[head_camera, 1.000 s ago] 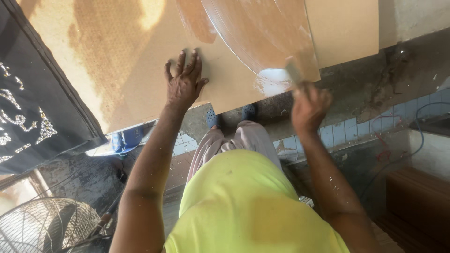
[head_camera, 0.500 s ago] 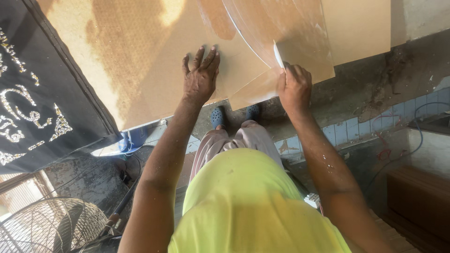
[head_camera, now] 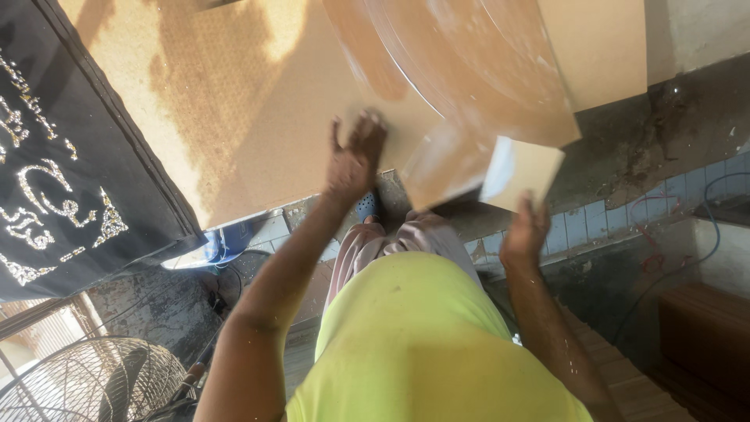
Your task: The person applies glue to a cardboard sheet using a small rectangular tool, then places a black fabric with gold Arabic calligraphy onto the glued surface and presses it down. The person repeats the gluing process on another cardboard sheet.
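Seen from the head camera looking down, grimy blue-grey wall tiles [head_camera: 578, 223] and a dark stained concrete ledge [head_camera: 664, 133] sit behind a large flat tan fibreboard panel [head_camera: 258, 117] that fills the upper part of the picture. Its surface is matte and finely speckled, with a straight lower edge. Over its right part lies a curved, reddish-brown smear with pale streaks [head_camera: 469, 70], glossy like wet paste or glue.

The left hand [head_camera: 355, 160] lies open, fingers spread, palm pressed flat on the panel near its lower edge; it is dusty. The right hand [head_camera: 525, 230] is closed on the lower edge of a small pale rectangular card-like scraper [head_camera: 522, 170], thin and stiff, held just at the panel's lower right corner, beside the smear.

A person's yellow-green shirt [head_camera: 422, 344] fills the bottom centre. At left hangs a black cloth with glittering gold embroidery [head_camera: 55, 187]; a round wire fan guard [head_camera: 86, 383] shows at bottom left. A red cable [head_camera: 648, 234] trails over the tiles at right.

Judging from this, the panel seems braced mainly by one flat palm, so it could slide or tip if pressure eases. The scraper is pinched by one edge and could slip from dusty fingers. Wet paste near the edge could drip onto the clothing below.
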